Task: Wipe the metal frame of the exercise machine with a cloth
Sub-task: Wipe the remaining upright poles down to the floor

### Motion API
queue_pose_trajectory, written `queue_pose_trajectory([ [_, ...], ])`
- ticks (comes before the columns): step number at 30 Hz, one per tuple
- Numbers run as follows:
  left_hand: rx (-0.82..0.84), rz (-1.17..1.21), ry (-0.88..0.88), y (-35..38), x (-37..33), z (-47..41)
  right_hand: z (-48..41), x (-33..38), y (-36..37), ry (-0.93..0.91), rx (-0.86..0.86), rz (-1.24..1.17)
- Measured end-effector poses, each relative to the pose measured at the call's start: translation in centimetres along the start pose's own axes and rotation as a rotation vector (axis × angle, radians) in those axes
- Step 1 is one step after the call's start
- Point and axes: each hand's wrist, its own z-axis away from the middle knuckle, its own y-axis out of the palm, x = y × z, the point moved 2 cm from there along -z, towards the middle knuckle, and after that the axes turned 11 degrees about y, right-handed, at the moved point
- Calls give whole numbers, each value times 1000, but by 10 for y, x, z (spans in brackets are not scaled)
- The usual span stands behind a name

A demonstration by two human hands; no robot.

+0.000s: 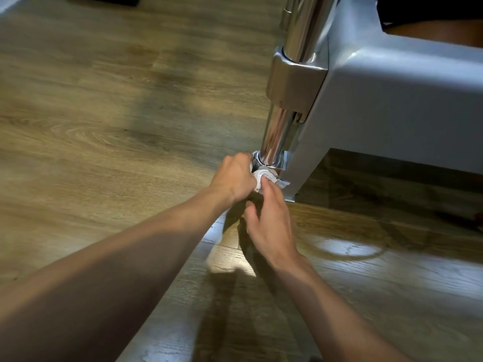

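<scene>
A shiny chrome post (277, 137) of the exercise machine stands upright on the wood floor, held by a metal bracket (292, 84) to the grey frame body (392, 105). A crumpled white cloth (266, 177) lies against the foot of the post. My left hand (235, 177) grips the cloth with curled fingers at the left of the post's base. My right hand (269, 220) sits just below, its fingertips pinching the cloth's near edge. Part of the cloth is hidden under both hands.
Wood-plank floor (104, 126) spreads to the left and front, with a bright glare patch (347, 249) at the right. The grey frame leg (300, 178) stands directly right of the cloth. A dark object (104, 0) lies at the far top edge.
</scene>
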Motion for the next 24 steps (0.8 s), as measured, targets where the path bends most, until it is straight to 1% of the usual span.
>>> queue_pose_trajectory([
  [3,-146,130,-14,1,-9,13,2,-7,1,82,-49,-360],
  [5,-212,187,-21,1,-12,23,4,-8,3,137,-72,-525],
  [6,-179,179,-23,2,-11,24,3,-6,3,158,-92,-562],
  [9,7,79,-28,1,-3,12,-8,2,8,228,-138,-572],
  [10,31,59,-32,-1,-2,7,-11,6,10,263,-141,-578],
  [12,-17,91,-26,-4,-3,3,-16,10,11,330,-156,-608],
  [15,-173,188,-13,-2,-8,15,-21,10,0,372,-202,-674],
  [16,-195,204,-6,-1,-9,18,-24,9,-3,414,-206,-725],
  [17,-185,200,1,1,-8,19,-26,7,-3,491,-187,-807],
  [19,-93,143,-9,4,-5,12,-29,7,3,670,-96,-996],
  [20,-58,130,-16,3,-4,7,-29,9,6,727,-70,-1050],
  [22,-67,141,-24,-4,-4,-2,-30,15,7,748,-65,-1084],
  [24,-145,175,30,-12,-10,-4,-29,20,3,706,-67,-1117],
])
